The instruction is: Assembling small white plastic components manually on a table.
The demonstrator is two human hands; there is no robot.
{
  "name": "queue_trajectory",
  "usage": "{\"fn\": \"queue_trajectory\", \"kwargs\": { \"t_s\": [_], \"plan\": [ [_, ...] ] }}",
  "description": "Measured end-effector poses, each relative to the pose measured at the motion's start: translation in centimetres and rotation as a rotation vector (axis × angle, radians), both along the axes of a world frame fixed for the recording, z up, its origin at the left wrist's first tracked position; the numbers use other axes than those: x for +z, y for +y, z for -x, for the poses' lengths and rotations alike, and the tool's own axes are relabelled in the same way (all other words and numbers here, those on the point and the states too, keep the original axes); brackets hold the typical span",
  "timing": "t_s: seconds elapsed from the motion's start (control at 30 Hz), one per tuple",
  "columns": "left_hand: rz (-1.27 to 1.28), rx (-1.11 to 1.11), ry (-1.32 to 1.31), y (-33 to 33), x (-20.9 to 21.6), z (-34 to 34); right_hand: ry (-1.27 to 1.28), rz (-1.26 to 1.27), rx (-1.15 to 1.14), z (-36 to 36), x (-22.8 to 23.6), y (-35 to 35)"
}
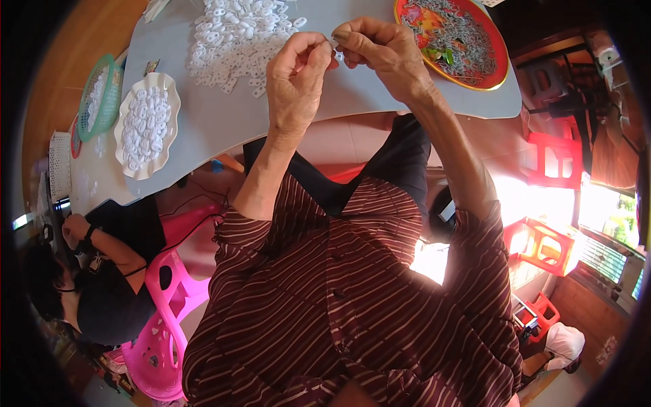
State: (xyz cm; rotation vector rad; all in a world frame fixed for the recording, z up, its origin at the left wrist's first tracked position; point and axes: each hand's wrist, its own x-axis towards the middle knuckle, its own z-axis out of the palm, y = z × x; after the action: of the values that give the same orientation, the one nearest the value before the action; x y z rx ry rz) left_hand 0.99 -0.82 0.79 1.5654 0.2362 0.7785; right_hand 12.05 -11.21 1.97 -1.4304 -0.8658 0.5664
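Observation:
Over the grey table my left hand [296, 85] and my right hand [386, 57] meet, fingertips almost touching. Both are closed in a pinch. A speck of white shows between the fingertips, too small to name, and the fingers hide the rest. Beyond my left hand lies a heap of small white plastic pieces [237, 24], with flatter white pieces [234, 68] spread along its near side. To the right of my right hand, a round red tray [503, 57] with a yellow rim holds many small grey metal screws [468, 44] and a few green bits.
A cream scalloped dish [175, 112] of white pieces stands at the table's left edge [196, 152]. A green basket [108, 102] is beyond it. At left another person [115, 271] sits by a pink chair [159, 339]. Red stools [542, 247] stand on the right.

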Motion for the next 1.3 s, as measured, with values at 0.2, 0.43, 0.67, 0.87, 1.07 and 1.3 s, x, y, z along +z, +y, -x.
{"fn": "queue_trajectory", "kwargs": {
  "t_s": [0.2,0.43,0.67,0.87,1.07,1.3],
  "plan": [
    [-0.006,0.017,-0.007,-0.2,-0.7,0.1,0.36,-0.183,-0.055,1.6,-1.5,-0.2],
    [0.005,-0.019,0.041,0.0,-0.7,0.2,0.187,-0.098,-0.098,1.0,-1.1,-0.6],
    [0.276,-0.126,0.105,0.0,-0.1,0.3,-0.021,-0.14,-0.028,1.0,-0.4,-0.5],
    [0.897,-0.61,0.075,0.8,-0.2,0.3,0.031,-0.179,0.0,1.0,-0.2,-1.1],
    [0.988,-0.625,0.005,0.2,-0.4,-0.7,-0.173,-0.141,0.028,-0.2,1.3,-2.3],
    [0.881,-0.53,0.015,-0.5,-0.4,-0.5,-0.761,0.285,-0.333,-10.1,2.0,-7.3]
  ]
}}
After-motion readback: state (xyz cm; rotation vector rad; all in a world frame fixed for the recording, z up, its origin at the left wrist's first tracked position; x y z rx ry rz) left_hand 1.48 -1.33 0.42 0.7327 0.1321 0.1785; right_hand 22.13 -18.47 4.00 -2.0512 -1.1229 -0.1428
